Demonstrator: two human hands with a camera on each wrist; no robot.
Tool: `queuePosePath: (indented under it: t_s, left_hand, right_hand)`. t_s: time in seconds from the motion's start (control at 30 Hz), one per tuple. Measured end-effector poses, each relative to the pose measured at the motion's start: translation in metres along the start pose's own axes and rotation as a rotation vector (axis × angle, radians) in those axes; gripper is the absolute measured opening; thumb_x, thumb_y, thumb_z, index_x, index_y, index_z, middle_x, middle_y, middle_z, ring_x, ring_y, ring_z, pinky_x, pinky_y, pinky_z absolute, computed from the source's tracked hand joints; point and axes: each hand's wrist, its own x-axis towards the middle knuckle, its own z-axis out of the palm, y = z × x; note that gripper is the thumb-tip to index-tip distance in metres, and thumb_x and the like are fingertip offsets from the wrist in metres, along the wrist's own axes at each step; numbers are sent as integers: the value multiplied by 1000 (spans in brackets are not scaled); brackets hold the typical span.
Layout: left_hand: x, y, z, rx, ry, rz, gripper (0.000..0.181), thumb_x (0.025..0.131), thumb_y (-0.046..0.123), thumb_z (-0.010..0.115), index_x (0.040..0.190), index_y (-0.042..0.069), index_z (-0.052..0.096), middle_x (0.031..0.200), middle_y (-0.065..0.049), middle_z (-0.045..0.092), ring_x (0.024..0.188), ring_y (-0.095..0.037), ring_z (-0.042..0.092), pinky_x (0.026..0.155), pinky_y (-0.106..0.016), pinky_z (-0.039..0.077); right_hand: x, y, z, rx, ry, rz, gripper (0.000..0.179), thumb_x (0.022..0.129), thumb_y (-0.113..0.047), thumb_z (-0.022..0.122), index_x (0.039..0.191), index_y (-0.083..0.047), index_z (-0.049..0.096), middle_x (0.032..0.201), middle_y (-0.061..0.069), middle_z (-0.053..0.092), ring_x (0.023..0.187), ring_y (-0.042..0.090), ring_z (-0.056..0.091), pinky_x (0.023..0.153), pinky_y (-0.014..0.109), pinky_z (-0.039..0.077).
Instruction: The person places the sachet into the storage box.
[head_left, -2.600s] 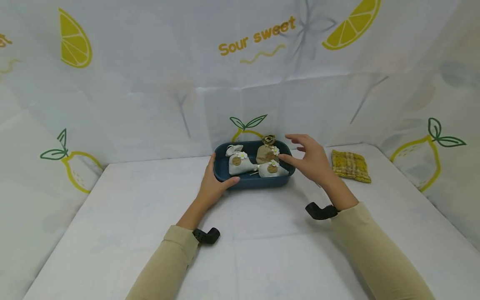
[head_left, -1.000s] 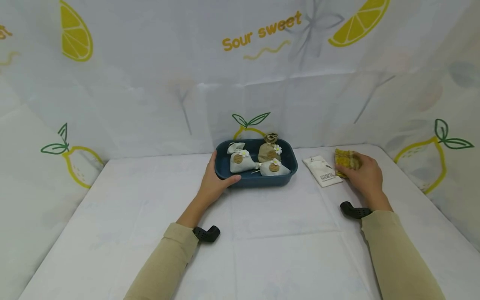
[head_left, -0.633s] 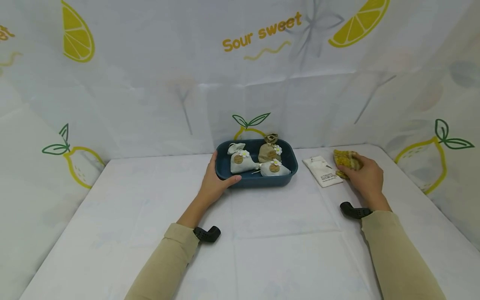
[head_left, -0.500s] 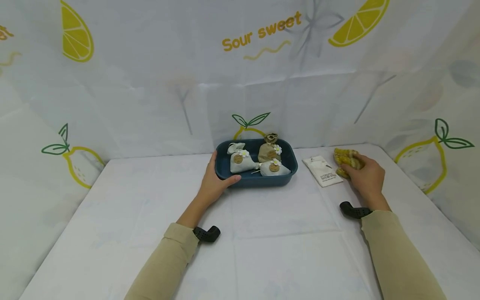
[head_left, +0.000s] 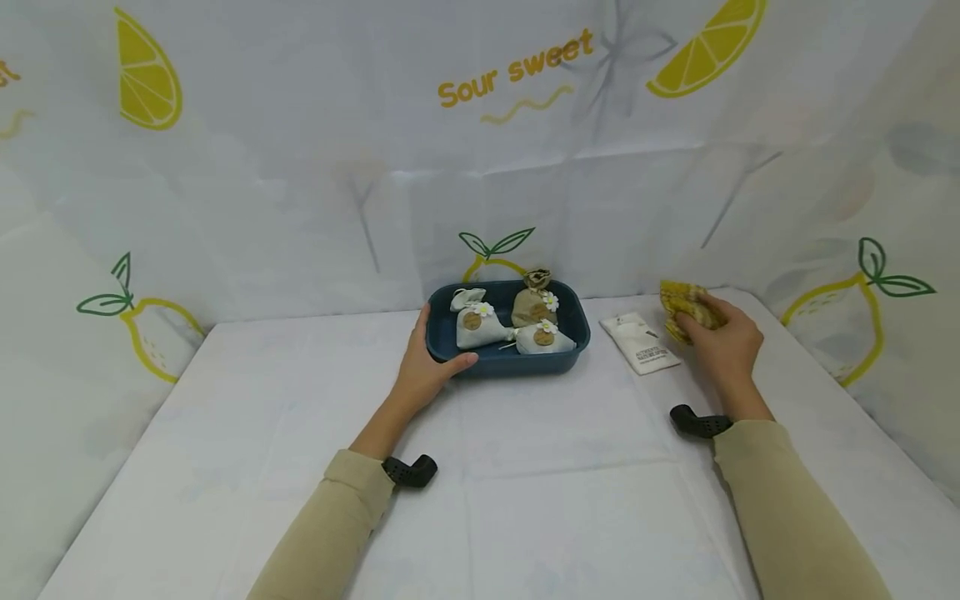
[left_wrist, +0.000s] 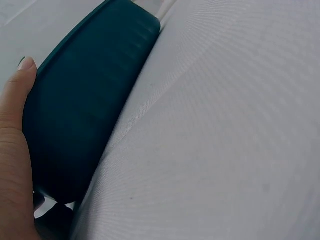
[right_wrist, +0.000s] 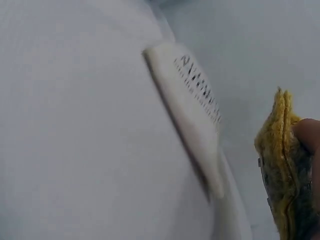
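Note:
My left hand (head_left: 422,367) grips the left end of a dark blue tray (head_left: 517,365), with its thumb on the front rim. In the left wrist view that thumb presses the tray's wall (left_wrist: 85,100). Inside the tray lie two pale drawstring sachets (head_left: 480,332) and a tan one (head_left: 531,310), each with a white flower. At the right, my right hand (head_left: 729,343) pinches a yellow plaid cloth pouch (head_left: 677,298), bent in the grip and partly hidden by the fingers. The right wrist view shows the plaid pouch (right_wrist: 277,150) edge-on, raised off the table.
A flat white pouch (head_left: 641,343) with dark print lies between the tray and my right hand. White cloth covers the table (head_left: 480,500). A lemon-printed cloth wall (head_left: 300,217) rises right behind the tray and closes in both sides.
My right hand has moved from above the tray to the right and taken hold of the yellow pouch. The pouch is now lifted and tilted. My left hand stays on the tray.

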Motion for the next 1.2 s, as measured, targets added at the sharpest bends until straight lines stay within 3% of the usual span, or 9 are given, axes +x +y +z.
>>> queuePosePath:
  t_s: [0.13,0.23,0.33,0.43,0.67,0.83,0.97,1.07,1.2]
  left_hand:
    - [-1,0,0,-1,5,1,119,79,61,79,164,28,2,171,-5,13,159,-27,15,126,-57,21]
    - [-1,-1,0,-5,4,6,120,78,61,79,164,28,2,171,-5,13,159,-28,15,126,-57,20]
    - [-1,-1,-1,-5,0,6,120,78,62,79,164,27,2,171,-5,12,159,-28,14,126,-57,20]
    - [-2,-2,-1,-6,2,1,121,78,63,79,164,27,2,171,-5,12,159,-27,15,126,-56,20]
    - [-1,-1,0,-16,2,4,122,77,67,78,164,28,2,172,-4,12,159,-28,15,126,-57,21]
    - [0,0,0,-21,4,0,123,75,70,77,164,29,2,172,-4,12,159,-27,15,126,-57,20]
    - [0,0,-1,-27,3,0,125,74,71,77,164,29,3,171,-5,13,159,-27,15,126,-56,20]
    - [-1,-1,0,-28,-2,0,124,74,71,77,164,30,2,171,-5,12,159,-28,15,126,-57,21]
    - [-1,0,0,-38,0,-6,122,75,67,78,164,31,3,172,-4,12,159,-27,15,126,-57,21]
  right_hand:
    - [-4,-27,-2,63,14,4,57,92,-38,72,143,-18,59,154,7,51,139,25,50,97,28,52]
    - [-10,-49,-3,96,4,-21,55,92,-40,73,142,-21,61,153,5,52,113,9,59,69,11,46]
    - [-20,-68,0,136,-19,-70,54,92,-37,74,141,-20,62,147,9,56,82,-2,53,57,8,42]
    - [-30,-84,4,172,-45,-138,52,92,-32,75,140,-18,63,143,12,59,69,-5,49,55,9,42]
    - [-48,-120,24,274,-88,-266,50,90,-22,77,138,-15,64,136,16,63,81,-2,59,59,6,48]
    - [-57,-145,44,303,-120,-332,56,90,-20,77,143,-15,59,143,13,58,106,23,66,66,5,49]
    - [-65,-160,58,309,-140,-389,57,90,-19,77,144,-12,58,145,15,56,124,33,62,84,28,58]
    - [-72,-168,68,312,-149,-438,57,89,-17,78,142,-9,59,144,17,56,131,34,56,100,48,53]
    - [-82,-175,84,303,-169,-497,55,88,-16,79,139,-7,61,141,18,59,133,35,54,110,53,45]
